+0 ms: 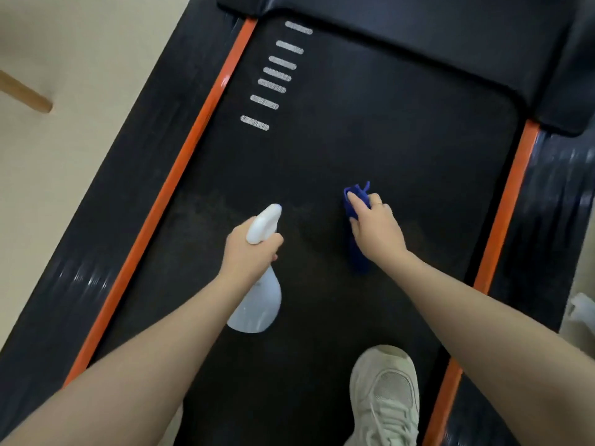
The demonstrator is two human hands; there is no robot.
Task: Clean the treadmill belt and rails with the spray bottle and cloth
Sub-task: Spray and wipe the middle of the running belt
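Two hands over the treadmill belt (370,130), both busy. Left hand (249,252) is wrapped around the neck of the white spray bottle (257,297), fingers curled at the trigger area; nozzle head points away from the person, up the belt, and the bottle body hangs below the hand, tilted back toward the person. Bottle is above the belt, roughly on its centre line; cannot tell if it touches the surface.

Right hand (375,228) grips the blue cloth (355,220), index finger stretched along the top of it, thumb against its left side, other fingers curled behind. Cloth is bunched, one end sticking up past the fingertips, the rest trailing down under the wrist. It sits right of centre on the belt; contact with the belt looks likely but is not certain from this angle.

Faint pale haze on the belt just ahead of the nozzle, between the two hands and toward the left.

Orange left rail strip (180,175) and orange right rail strip (505,214) flank the belt, black side rails outside them. White dash markings (273,75) run in a row on the upper left of the belt. Black motor cover (418,33) at the far end.

White sneaker (384,397) stands on the belt at bottom, below the right forearm. Beige floor (64,123) left of the treadmill, with a wooden leg (25,91) on it.
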